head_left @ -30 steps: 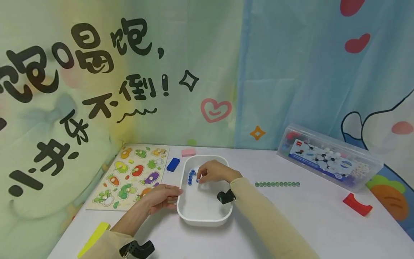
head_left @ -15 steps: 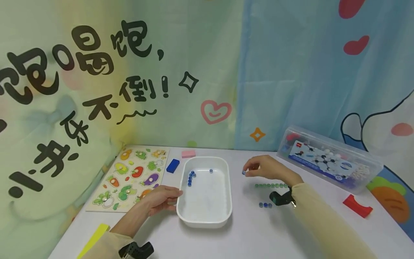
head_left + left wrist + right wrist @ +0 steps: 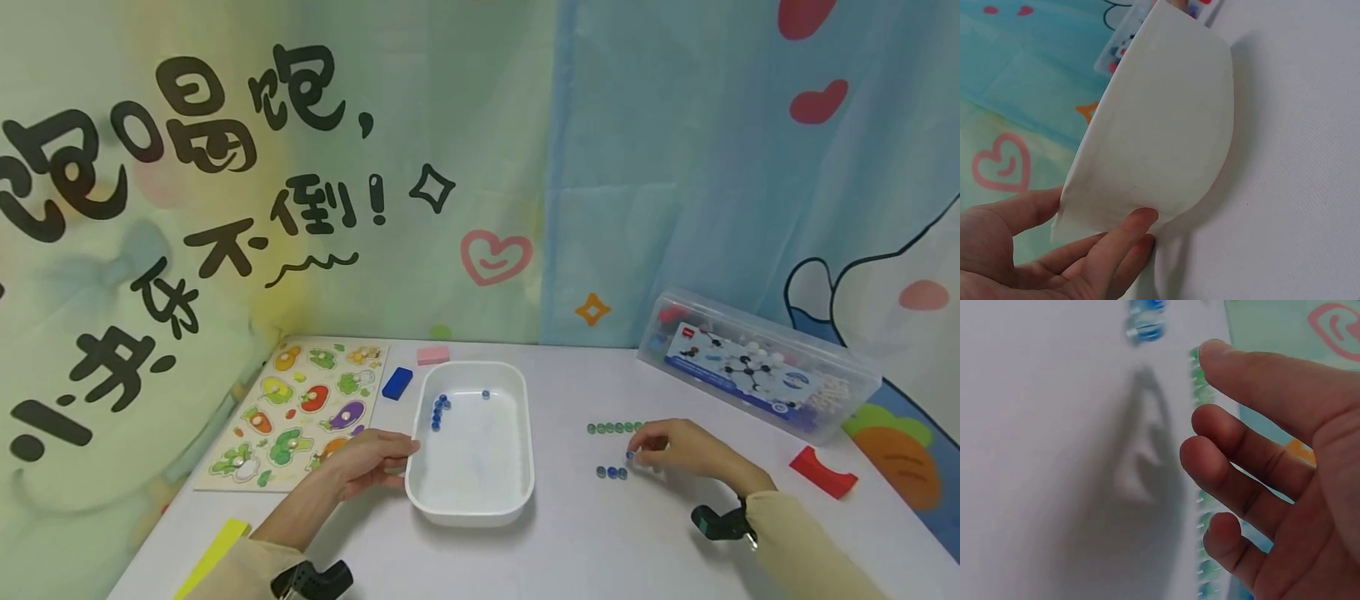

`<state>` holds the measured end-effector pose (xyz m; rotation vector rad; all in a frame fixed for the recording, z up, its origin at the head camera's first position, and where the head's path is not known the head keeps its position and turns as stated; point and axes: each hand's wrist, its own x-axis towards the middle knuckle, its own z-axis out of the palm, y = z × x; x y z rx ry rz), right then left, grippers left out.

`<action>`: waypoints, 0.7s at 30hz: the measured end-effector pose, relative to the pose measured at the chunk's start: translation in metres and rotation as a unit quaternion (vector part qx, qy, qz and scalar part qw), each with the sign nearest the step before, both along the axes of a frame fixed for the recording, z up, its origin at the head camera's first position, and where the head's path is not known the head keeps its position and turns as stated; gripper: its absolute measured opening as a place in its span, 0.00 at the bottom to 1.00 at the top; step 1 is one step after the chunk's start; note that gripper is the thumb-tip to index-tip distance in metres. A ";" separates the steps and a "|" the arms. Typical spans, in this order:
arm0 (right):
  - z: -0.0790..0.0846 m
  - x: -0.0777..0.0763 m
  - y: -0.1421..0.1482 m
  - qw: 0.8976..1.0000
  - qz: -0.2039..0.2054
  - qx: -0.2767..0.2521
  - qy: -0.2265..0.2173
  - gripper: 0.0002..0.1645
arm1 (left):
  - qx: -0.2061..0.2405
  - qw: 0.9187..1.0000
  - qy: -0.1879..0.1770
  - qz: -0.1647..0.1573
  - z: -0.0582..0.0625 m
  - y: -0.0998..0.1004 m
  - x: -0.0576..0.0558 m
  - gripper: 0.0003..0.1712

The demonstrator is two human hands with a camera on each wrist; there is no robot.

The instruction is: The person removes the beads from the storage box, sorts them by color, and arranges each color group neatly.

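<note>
My left hand (image 3: 372, 460) grips the left rim of a white plastic tray (image 3: 474, 520), thumb at the rim and fingers against the outside, as the left wrist view shows. Several blue glass beads (image 3: 437, 414) lie in the tray's upper left, and a single bead (image 3: 486, 394) sits near its far side. My right hand (image 3: 686, 450) pinches a blue bead (image 3: 629, 456) just above the table; in the right wrist view the thumb hides the index finger and that bead. Close by, a short row of blue beads (image 3: 612, 472) lies in front of a longer green bead row (image 3: 609, 428).
A vegetable puzzle board (image 3: 300, 408) lies at the left, with a blue block (image 3: 397, 383) and a pink block (image 3: 432, 355) nearby. A clear lidded box (image 3: 757, 367) stands back right. A red arch block (image 3: 822, 472) and yellow strip (image 3: 213, 557) lie near the sides.
My right hand has left the tray with a blue bead and travelled right, then forward toward me, to the end of the short blue row. The left hand keeps its grip on the tray.
</note>
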<state>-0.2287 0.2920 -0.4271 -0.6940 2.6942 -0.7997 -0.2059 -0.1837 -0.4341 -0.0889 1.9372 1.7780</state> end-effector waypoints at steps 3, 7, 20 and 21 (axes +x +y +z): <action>-0.009 0.003 0.003 1.000 -0.006 0.000 -0.007 0.10 | 0.004 1.000 0.001 -0.003 0.000 0.000 0.000 0.28; -0.015 0.004 0.005 1.000 -0.016 0.009 0.008 0.10 | 0.008 1.000 0.002 -0.008 0.002 0.000 0.000 0.29; -0.022 0.008 0.006 1.000 -0.009 -0.010 0.011 0.11 | 0.016 1.000 0.001 -0.015 0.003 -0.002 0.001 0.29; -0.022 0.008 0.006 1.000 -0.008 -0.010 0.012 0.11 | 0.016 1.000 0.001 -0.014 0.003 -0.002 0.001 0.29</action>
